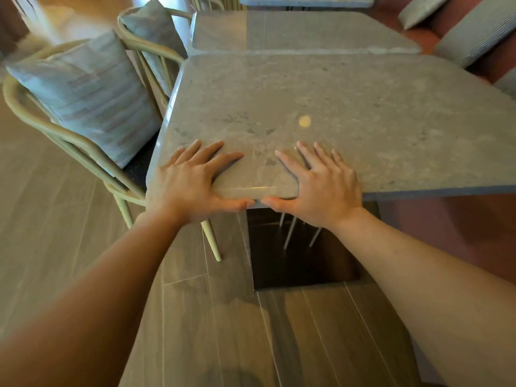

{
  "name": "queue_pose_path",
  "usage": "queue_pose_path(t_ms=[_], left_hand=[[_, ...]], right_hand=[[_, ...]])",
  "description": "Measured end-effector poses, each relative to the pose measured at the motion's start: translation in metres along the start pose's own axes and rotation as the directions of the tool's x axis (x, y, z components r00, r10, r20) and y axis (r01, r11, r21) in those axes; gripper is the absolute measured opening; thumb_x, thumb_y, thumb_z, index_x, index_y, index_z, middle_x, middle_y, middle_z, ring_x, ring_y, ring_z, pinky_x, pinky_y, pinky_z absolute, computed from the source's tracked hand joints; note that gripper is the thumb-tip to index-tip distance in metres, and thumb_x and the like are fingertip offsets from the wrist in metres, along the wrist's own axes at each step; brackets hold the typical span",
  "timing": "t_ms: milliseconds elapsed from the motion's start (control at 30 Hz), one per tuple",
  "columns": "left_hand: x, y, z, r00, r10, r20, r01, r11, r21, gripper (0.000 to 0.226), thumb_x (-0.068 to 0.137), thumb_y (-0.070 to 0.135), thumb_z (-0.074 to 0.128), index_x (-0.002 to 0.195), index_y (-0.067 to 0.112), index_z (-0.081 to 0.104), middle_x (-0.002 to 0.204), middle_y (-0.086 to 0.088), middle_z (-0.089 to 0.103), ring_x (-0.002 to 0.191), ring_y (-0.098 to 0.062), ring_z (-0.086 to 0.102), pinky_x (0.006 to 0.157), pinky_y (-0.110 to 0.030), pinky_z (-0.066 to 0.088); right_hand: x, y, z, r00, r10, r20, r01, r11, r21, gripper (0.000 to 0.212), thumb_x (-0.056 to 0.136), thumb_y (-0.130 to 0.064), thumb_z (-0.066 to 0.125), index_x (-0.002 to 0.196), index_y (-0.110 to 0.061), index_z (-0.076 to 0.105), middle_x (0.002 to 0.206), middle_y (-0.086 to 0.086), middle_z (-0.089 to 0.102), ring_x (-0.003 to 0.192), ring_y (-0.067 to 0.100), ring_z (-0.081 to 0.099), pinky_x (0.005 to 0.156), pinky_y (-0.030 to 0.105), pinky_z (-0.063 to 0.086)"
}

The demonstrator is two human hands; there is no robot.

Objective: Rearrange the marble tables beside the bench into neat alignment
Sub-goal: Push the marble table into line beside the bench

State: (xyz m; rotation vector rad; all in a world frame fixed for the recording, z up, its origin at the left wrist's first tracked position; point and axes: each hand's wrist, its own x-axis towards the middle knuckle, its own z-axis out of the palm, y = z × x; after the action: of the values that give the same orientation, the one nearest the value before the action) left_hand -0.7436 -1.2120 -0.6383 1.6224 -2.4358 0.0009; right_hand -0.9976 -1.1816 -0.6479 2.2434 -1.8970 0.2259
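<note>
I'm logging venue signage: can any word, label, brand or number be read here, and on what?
None. No readable text shows on the near marble table, the table behind it, the striped cushion or the chair frame. The pale round spot on the tabletop bears no lettering.

Marble table (349,107) on wood-plank floor (69,247), left hand (192,185) and right hand (326,185) flat on near edge

Left hand (192,182) and right hand (321,182) rest side by side on the front marble table's (335,101) near edge. A second table (307,30) stands just behind, a third table (304,0) beyond. Chairs (72,141) line the left side, the bench (421,37) the right.
</note>
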Motion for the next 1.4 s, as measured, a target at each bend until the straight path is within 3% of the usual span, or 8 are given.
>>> queue_pose_path(t_ms=[433,633,700,800,967,1167,1267,1400], left_hand=[[-0.003,0.0,0.0,0.999,0.011,0.047,-0.012,1.0,0.016,0.107,0.07,0.106,0.028,0.161,0.053,0.016,0.175,0.004,0.022,0.162,-0.033,0.017,0.129,-0.056,0.018],[-0.016,0.045,-0.002,0.992,0.052,0.114,-0.056,0.998,0.032,0.103,0.075,0.096,0.03,0.163,0.043,0.025,0.173,-0.004,0.027,0.159,-0.044,0.02,0.127,-0.061,0.015],[-0.014,0.084,0.006,0.991,0.062,0.117,-0.066,0.997,0.031,0.1,0.078,0.093,0.031,0.162,0.037,0.029,0.172,-0.005,0.029,0.159,-0.044,0.02,0.127,-0.063,0.012],[0.009,0.13,0.011,0.986,0.143,0.086,-0.139,0.989,-0.045,0.092,0.083,0.09,0.035,0.159,0.038,0.031,0.17,-0.002,0.033,0.159,-0.038,0.024,0.127,-0.061,0.016],[0.067,0.234,0.028,0.944,0.317,0.088,-0.307,0.945,-0.111,0.087,0.089,0.083,0.045,0.162,0.049,0.013,0.174,0.002,0.025,0.161,-0.036,0.017,0.128,-0.06,0.017],[0.119,0.325,0.055,0.943,0.289,0.166,-0.282,0.957,-0.06,0.092,0.085,0.091,0.03,0.163,0.05,0.003,0.178,0.003,0.007,0.163,-0.04,0.001,0.129,-0.062,0.006],[0.124,0.332,0.068,0.966,0.228,0.122,-0.239,0.968,0.08,0.094,0.082,0.096,0.016,0.163,0.051,0.004,0.178,0.003,0.008,0.162,-0.042,0.007,0.128,-0.062,0.011],[0.123,0.332,0.067,0.974,0.204,0.101,-0.211,0.975,0.071,0.095,0.079,0.099,0.008,0.162,0.054,0.003,0.178,0.006,0.008,0.162,-0.041,0.008,0.127,-0.064,0.011]], right_hand=[[-0.001,0.002,-0.005,0.997,0.0,0.073,-0.005,0.998,0.068,0.111,0.071,-0.101,0.021,0.161,-0.038,0.033,0.169,0.012,0.035,0.157,0.04,0.029,0.126,0.061,0.023],[-0.004,0.009,-0.012,0.986,-0.075,0.151,0.052,0.987,0.152,0.112,0.073,-0.101,0.027,0.166,-0.038,0.017,0.175,0.009,0.019,0.162,0.036,0.012,0.129,0.06,0.009],[-0.015,0.039,-0.016,0.985,-0.095,0.147,0.066,0.979,0.192,0.11,0.075,-0.099,0.03,0.165,-0.038,0.019,0.175,0.007,0.02,0.162,0.031,0.014,0.13,0.059,0.01],[-0.041,0.117,-0.019,0.99,0.03,0.141,-0.051,0.987,0.152,0.106,0.074,-0.1,0.018,0.164,-0.044,0.022,0.175,0.003,0.022,0.162,0.029,0.016,0.129,0.059,0.012],[-0.075,0.242,-0.024,0.965,0.172,0.2,-0.193,0.977,0.093,0.106,0.071,-0.103,0.011,0.163,-0.051,0.014,0.176,0.004,0.016,0.163,0.028,0.012,0.129,0.056,0.012],[-0.076,0.33,-0.024,0.959,0.171,0.227,-0.194,0.978,0.079,0.099,0.073,-0.103,0.023,0.16,-0.058,0.012,0.176,0.004,0.015,0.163,0.028,0.012,0.129,0.057,0.013],[-0.074,0.342,-0.015,0.983,0.076,0.166,-0.087,0.994,0.06,0.1,0.072,-0.102,0.022,0.161,-0.055,0.018,0.174,0.009,0.022,0.161,0.031,0.019,0.127,0.061,0.018],[-0.076,0.34,-0.012,0.994,0.079,0.081,-0.082,0.996,0.042,0.103,0.071,-0.101,0.018,0.16,-0.052,0.026,0.171,0.012,0.031,0.159,0.035,0.027,0.125,0.062,0.022]])
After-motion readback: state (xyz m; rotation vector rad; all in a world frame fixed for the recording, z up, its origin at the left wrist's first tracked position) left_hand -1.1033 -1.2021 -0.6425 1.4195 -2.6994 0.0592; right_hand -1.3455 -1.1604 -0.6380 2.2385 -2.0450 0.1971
